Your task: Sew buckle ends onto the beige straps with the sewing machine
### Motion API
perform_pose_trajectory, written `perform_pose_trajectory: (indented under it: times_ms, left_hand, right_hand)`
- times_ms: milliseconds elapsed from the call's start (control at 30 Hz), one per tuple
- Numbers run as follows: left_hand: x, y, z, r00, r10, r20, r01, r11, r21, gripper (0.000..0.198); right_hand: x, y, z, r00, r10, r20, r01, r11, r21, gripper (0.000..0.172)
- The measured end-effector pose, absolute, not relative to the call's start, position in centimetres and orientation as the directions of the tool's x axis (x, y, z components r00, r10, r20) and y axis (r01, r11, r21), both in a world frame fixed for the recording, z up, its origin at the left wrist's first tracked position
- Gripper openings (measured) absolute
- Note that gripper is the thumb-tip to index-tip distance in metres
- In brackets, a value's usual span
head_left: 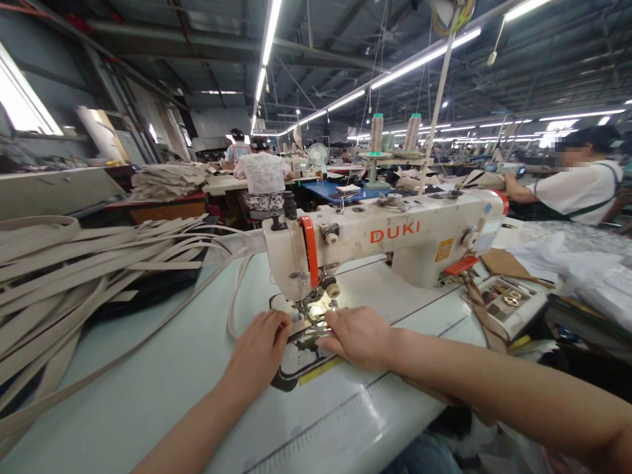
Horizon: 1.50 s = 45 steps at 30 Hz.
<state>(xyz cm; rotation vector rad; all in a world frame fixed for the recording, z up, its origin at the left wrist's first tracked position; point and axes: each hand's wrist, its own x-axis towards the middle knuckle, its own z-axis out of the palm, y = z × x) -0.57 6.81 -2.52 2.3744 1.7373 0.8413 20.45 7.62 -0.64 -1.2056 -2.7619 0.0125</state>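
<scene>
A white and orange sewing machine point(355, 243) stands on the pale table, its lamp lighting the needle area. Just left of the presser foot, my left hand point(263, 339) is closed with its fingertips on a beige strap point(299, 327). My right hand point(358, 336) lies to the right of the needle, thumb and fingers closed on the same strap near the needle plate. The fingertips partly hide the strap. A long beige strap point(236, 296) loops over the table behind my left hand.
Many beige straps point(59, 283) are heaped at the left. At the right, a tray point(518, 296) holds metal buckles beside a brown strap point(486, 316). Thread cones point(376, 135) stand behind the machine. One co-worker point(582, 178) sits at the right; others work farther back.
</scene>
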Motion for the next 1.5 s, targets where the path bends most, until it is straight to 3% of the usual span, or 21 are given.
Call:
perform_pose_trajectory:
  times_ms: [733,933,1033,1133,1300,1367,1500]
  left_hand:
    - [-0.6,6.9,-2.8,0.268,0.870,0.414,0.849,-0.416,0.325,0.022]
    - [-1.1,6.5,-2.6,0.215,0.876,0.432,0.815,-0.405,0.416,0.019]
    - [-1.5,6.2,-2.0,0.280,0.884,0.373,0.778,-0.437,0.451,0.025]
    - [-1.8,6.0,-1.6,0.364,0.874,0.321,0.746,-0.480,0.462,0.029]
    - [-1.7,6.2,-1.9,0.338,0.874,0.349,0.778,-0.468,0.420,0.012]
    - [-1.5,6.3,-2.0,0.305,0.884,0.355,0.796,-0.441,0.415,0.013]
    - [-1.0,6.5,-2.0,0.269,0.897,0.351,0.816,-0.405,0.412,0.024]
  right_hand:
    - [17.4,8.8,-0.4,-0.694,0.711,0.113,0.711,0.702,-0.043,0.038]
    - [18.2,7.8,-0.7,-0.728,0.673,0.130,0.667,0.740,-0.088,0.038]
    - [20.8,7.5,-0.7,-0.723,0.671,0.163,0.654,0.741,-0.150,0.038]
    - [24.8,8.8,-0.1,-0.597,0.787,0.156,0.769,0.617,-0.169,0.036]
    - [29.3,12.4,1.0,-0.291,0.949,0.123,0.956,0.292,0.011,0.032]
    - [29.1,12.7,0.9,-0.349,0.920,0.176,0.937,0.346,0.048,0.030]
    - [25.6,10.9,0.3,-0.654,0.718,0.237,0.739,0.674,-0.004,0.021]
